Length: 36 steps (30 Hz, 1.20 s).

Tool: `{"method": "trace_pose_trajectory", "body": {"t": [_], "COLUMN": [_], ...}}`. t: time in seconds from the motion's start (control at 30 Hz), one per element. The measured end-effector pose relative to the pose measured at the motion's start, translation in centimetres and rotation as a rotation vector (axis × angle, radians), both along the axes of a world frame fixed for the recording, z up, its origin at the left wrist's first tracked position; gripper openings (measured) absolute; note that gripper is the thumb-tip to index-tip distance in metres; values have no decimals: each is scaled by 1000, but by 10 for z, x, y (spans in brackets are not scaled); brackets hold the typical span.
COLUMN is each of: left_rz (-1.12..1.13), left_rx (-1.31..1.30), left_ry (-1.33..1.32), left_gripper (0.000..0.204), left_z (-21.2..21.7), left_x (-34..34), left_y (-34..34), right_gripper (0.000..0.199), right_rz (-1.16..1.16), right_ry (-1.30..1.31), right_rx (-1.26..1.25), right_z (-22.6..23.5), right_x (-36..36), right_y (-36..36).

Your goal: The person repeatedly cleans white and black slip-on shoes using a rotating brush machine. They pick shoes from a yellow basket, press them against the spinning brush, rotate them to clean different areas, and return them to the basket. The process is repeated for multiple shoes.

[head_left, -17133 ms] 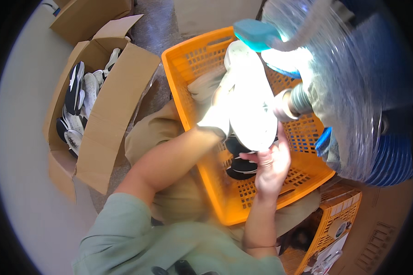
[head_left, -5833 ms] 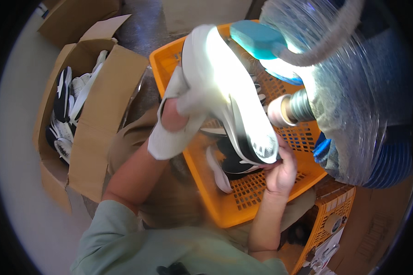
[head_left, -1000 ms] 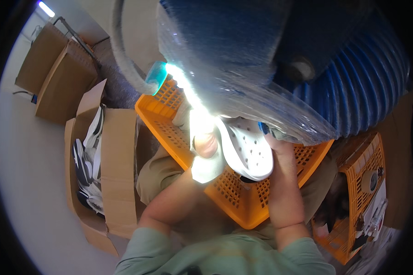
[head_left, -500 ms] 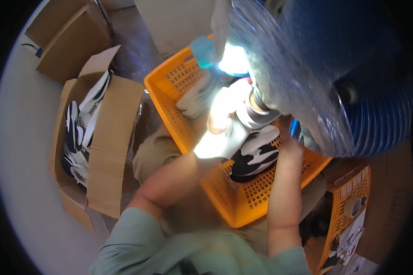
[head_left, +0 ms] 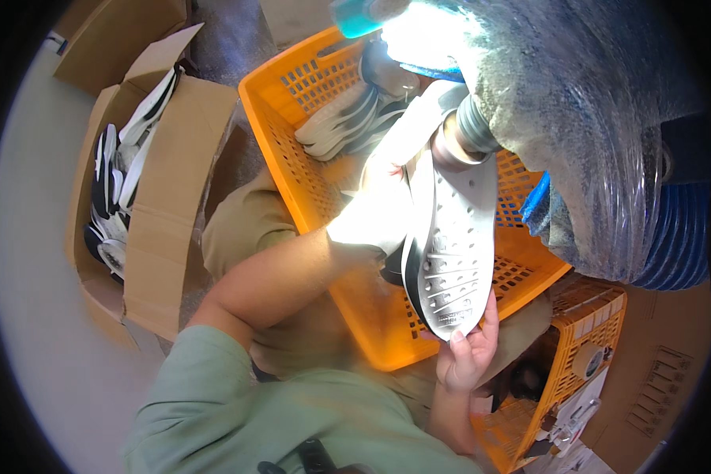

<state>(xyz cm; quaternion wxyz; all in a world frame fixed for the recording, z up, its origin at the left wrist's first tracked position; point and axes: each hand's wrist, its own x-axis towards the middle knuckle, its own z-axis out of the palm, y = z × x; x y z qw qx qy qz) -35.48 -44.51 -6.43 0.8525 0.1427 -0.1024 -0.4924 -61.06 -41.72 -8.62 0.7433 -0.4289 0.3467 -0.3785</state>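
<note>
A white shoe sole (head_left: 457, 261) with a black edge, small holes and ribs lies tilted across the orange crate, its pattern facing up. My left hand (head_left: 383, 197), in a white glove, grips its left side; glare washes out part of the fingers. At the near end, my bare right hand (head_left: 470, 354) pinches the sole, thumb on top. A grey cylindrical machine head (head_left: 472, 130) meets the sole's far part, close to my left fingers. Above that shines a bright work lamp (head_left: 423, 35).
Stacked soles (head_left: 336, 118) lie in the orange crate (head_left: 387, 351) before me. Left stands a cardboard box (head_left: 162, 213) of black and white soles. Clear plastic sheeting (head_left: 577, 142) and a ribbed blue hose (head_left: 671, 237) hang at right, above another orange crate (head_left: 565, 371).
My right hand has come from beside the machine toward me and now holds the sole's near end. The sole is now stretched out in plain sight below the machine head.
</note>
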Motion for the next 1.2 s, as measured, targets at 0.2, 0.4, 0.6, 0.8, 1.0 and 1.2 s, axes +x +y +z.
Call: {"method": "trace_pose_trajectory", "body": {"t": [0.2,0.4,0.6,0.8,1.0,1.2], "left_rz": [91,259,312,325,431,351], "left_rx": [155,383,117,28,331,277], "left_ry": [-350,-637,-392,-287,-151,93], "left_gripper": [34,33,29,27,31,35], "left_z": [-6,-3,6,12,22,6], "left_x": [7,27,50,74,83,78], "left_y": [0,-23,-24,-13,-9,9], "right_gripper": [79,61,57,47,44,66], "right_rz": [52,157,324,375,375,395], "right_ry": [-39,-69,-277,-323,-350,-277], "right_rx": [-48,-61,-151,-71,-6,-112], "right_z": [41,52,30,15,8,9], "right_x": [56,91,117,140,154,151], "right_y": [-24,-70,-108,-122,-114,-85]}}
